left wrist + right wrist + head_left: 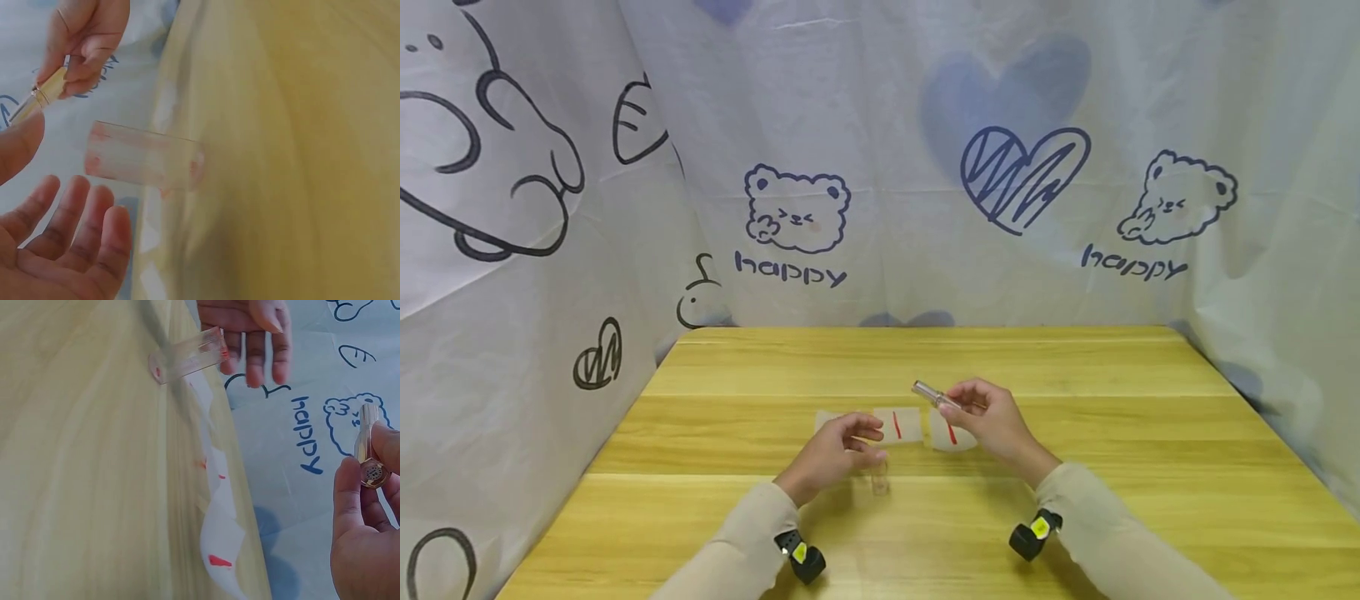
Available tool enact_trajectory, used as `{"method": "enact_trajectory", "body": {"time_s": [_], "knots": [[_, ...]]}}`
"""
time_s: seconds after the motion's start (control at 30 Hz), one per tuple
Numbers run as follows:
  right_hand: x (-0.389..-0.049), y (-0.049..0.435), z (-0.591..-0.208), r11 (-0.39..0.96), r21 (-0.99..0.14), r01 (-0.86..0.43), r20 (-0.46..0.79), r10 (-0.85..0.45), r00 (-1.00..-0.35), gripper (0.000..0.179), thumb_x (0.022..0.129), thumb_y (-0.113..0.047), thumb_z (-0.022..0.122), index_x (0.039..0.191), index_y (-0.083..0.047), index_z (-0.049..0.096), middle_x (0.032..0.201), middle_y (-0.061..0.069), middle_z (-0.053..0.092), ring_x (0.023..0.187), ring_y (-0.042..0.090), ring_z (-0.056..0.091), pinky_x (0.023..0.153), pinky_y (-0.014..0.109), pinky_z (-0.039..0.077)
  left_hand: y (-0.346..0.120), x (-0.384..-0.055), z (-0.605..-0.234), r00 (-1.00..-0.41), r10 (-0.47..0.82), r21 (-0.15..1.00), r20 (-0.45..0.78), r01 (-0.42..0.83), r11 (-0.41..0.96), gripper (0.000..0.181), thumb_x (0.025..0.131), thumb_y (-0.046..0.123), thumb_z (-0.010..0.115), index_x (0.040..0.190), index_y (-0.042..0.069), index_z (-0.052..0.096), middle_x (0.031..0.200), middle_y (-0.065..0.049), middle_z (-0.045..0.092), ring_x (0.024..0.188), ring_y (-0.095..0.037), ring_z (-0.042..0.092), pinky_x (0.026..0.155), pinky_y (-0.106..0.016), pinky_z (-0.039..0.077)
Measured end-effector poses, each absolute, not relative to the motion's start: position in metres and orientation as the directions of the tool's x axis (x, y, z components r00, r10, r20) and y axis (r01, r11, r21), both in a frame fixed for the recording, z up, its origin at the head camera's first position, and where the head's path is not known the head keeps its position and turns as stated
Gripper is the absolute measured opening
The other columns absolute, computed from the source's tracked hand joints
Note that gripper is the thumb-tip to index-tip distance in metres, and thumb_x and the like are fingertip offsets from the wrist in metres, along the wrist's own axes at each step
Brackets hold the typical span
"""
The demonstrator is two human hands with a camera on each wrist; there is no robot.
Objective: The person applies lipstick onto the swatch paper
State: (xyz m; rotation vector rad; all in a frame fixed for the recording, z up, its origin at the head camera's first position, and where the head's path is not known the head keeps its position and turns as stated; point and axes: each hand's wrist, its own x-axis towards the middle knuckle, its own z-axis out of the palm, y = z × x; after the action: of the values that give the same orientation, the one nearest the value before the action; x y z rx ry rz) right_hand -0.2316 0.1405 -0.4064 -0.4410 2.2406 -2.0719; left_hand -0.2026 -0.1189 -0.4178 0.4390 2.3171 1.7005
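My right hand (996,421) pinches a slim, shiny gold lipstick tube (367,447) between thumb and fingers, raised over the table and tilted. In the right wrist view its round, patterned end faces the camera. My left hand (835,454) hovers with its fingers relaxed and spread, holding nothing. Close by its fingertips, a small clear cup (144,156) with red smears inside stands upright on the table. Beyond the hands lie white paper pieces; the middle one (910,427) and the right one (940,435) each bear a red stroke.
A wooden table (1075,542) spreads beneath both hands. Behind it hangs a white curtain (895,233) printed with bears and hearts, and another covers the left side. The paper pieces form a row across the table, partly covered by the left hand in the head view.
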Motion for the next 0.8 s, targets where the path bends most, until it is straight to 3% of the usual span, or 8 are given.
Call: {"method": "enact_trajectory", "body": {"time_s": [0.1, 0.37, 0.8], "knots": [[-0.231, 0.141, -0.410, 0.051, -0.988, -0.148, 0.131, -0.241, -0.962, 0.026, 0.090, -0.005, 0.069, 0.108, 0.009, 0.058, 0.099, 0.015, 0.061, 0.096, 0.031, 0.064, 0.081, 0.035, 0.056, -0.121, -0.202, -0.423, -0.918, 0.395, 0.957, -0.042, 0.077, 0.281, 0.050, 0.085, 0.012, 0.076, 0.127, -0.005, 0.054, 0.119, -0.018, 0.060, 0.096, -0.022, 0.060, 0.082, -0.036, 0.052], [-0.228, 0.144, -0.416, 0.098, -0.982, -0.160, 0.135, -0.218, -0.967, 0.024, 0.089, -0.005, 0.070, 0.105, 0.008, 0.059, 0.096, 0.012, 0.064, 0.085, 0.019, 0.064, 0.074, 0.032, 0.055, -0.121, -0.199, -0.432, -0.903, 0.422, 0.919, -0.086, 0.092, 0.384, 0.052, 0.078, 0.006, 0.080, 0.124, -0.005, 0.057, 0.108, -0.008, 0.062, 0.091, -0.019, 0.060, 0.082, -0.033, 0.052], [-0.228, 0.147, -0.426, 0.100, -0.980, -0.172, 0.146, -0.221, -0.964, 0.025, 0.088, -0.005, 0.071, 0.106, 0.008, 0.059, 0.095, 0.012, 0.065, 0.082, 0.018, 0.063, 0.072, 0.034, 0.055, -0.115, -0.198, -0.433, -0.911, 0.410, 0.845, -0.040, 0.188, 0.501, 0.027, 0.074, 0.004, 0.083, 0.097, 0.002, 0.068, 0.090, 0.000, 0.063, 0.080, -0.013, 0.058, 0.074, -0.028, 0.050]]}}
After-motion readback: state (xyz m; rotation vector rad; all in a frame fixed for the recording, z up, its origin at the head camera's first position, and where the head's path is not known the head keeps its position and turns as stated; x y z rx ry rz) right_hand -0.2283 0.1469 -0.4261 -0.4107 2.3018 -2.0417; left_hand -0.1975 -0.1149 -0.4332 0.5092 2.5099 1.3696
